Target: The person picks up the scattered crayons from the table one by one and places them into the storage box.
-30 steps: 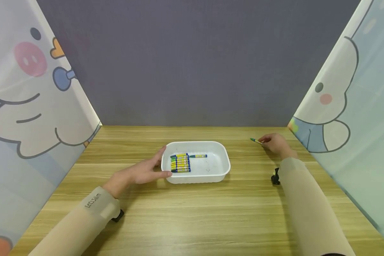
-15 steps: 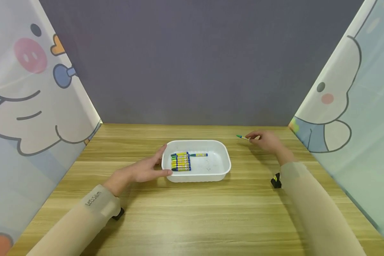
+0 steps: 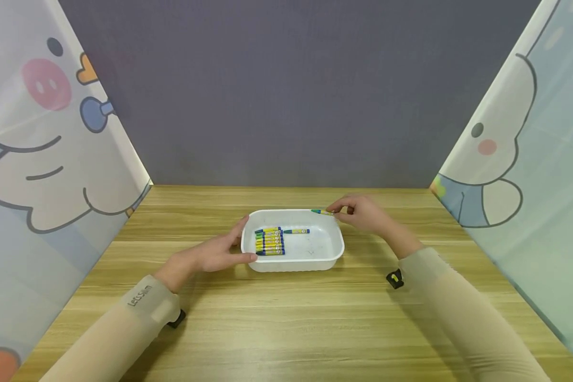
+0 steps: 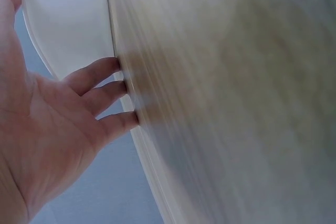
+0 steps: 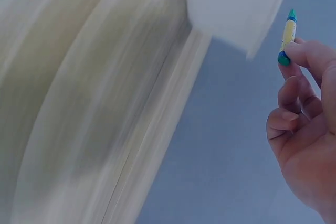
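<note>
A white plastic tray sits on the table with several yellow-wrapped crayons lined up side by side at its left end. One more dark green crayon lies alone to the right of that row. My left hand rests at the tray's left end, thumb on the front rim and fingers spread along the side. Between thumb and fingertip, my right hand pinches a green crayon. In the head view this crayon is over the tray's back right rim, its green tip pointing left.
The wood-grain table extends around the tray. A grey panel stands behind it. Cartoon-printed sheets border both sides.
My right hand has carried the pinched green crayon leftward from the table's right side to the tray's back right corner. The left hand and the tray have stayed in place.
</note>
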Demonstrator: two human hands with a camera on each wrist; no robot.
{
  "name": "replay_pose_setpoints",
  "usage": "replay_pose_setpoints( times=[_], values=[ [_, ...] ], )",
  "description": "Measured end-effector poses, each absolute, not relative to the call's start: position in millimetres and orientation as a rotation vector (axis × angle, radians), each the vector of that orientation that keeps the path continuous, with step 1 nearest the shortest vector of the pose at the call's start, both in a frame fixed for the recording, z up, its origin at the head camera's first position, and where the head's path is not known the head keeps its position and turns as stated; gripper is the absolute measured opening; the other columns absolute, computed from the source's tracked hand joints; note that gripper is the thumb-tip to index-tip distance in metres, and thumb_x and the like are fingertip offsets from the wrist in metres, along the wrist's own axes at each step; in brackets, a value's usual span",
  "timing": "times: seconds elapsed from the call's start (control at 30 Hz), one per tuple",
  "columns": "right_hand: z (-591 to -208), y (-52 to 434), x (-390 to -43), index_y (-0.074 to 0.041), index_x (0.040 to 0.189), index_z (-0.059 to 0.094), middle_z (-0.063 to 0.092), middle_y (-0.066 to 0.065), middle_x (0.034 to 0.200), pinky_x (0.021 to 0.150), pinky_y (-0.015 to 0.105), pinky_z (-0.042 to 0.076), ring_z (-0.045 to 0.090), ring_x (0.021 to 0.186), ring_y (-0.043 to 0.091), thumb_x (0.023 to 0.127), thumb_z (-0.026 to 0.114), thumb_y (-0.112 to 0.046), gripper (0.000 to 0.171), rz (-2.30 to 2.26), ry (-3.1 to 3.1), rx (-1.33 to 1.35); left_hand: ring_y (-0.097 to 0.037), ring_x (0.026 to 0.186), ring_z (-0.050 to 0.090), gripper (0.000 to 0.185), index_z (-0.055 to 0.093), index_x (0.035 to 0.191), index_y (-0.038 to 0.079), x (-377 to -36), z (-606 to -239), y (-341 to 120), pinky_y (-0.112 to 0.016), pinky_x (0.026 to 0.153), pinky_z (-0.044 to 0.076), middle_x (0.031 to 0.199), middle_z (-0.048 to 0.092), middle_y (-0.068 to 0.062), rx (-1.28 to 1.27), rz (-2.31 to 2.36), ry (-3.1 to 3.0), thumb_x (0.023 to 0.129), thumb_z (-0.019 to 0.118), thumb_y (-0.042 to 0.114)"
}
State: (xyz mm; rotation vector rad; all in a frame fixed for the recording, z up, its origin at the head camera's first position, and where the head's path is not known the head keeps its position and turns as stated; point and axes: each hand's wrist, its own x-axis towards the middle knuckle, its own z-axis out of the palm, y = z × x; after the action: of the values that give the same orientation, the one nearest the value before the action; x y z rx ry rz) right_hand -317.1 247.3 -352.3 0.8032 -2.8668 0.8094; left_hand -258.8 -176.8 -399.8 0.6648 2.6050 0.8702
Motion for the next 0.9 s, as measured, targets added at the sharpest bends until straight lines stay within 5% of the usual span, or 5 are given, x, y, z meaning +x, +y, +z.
replay_pose_setpoints(
  times=[0.47,0.9],
  values=[
    [-372,179,-317,-0.016,0.118,0.085,0.077,-0.002,0.109,0.083,0.032,0.055,0.062,0.087,0.011,0.103,0.072,-0.009,0.021,0.506,-2.897,1.142,-0.038,0.151,0.054,0.118,-0.008,0.177,0.015,-260,-401,-178,-0.064,0.127,0.037,0.161,0.059,-0.019,0.703,0.886,2.602,0.102,0.069,0.063],
    [-387,164,-318,-0.024,0.117,0.085,0.079,-0.004,0.114,0.106,0.043,0.057,0.071,0.112,0.017,0.103,0.076,-0.014,0.019,0.318,-2.998,1.077,-0.036,0.153,0.052,0.120,-0.008,0.178,0.019,-260,-403,-177,-0.062,0.129,0.035,0.163,0.058,-0.017,0.678,0.916,2.592,0.100,0.071,0.065]
  ],
)
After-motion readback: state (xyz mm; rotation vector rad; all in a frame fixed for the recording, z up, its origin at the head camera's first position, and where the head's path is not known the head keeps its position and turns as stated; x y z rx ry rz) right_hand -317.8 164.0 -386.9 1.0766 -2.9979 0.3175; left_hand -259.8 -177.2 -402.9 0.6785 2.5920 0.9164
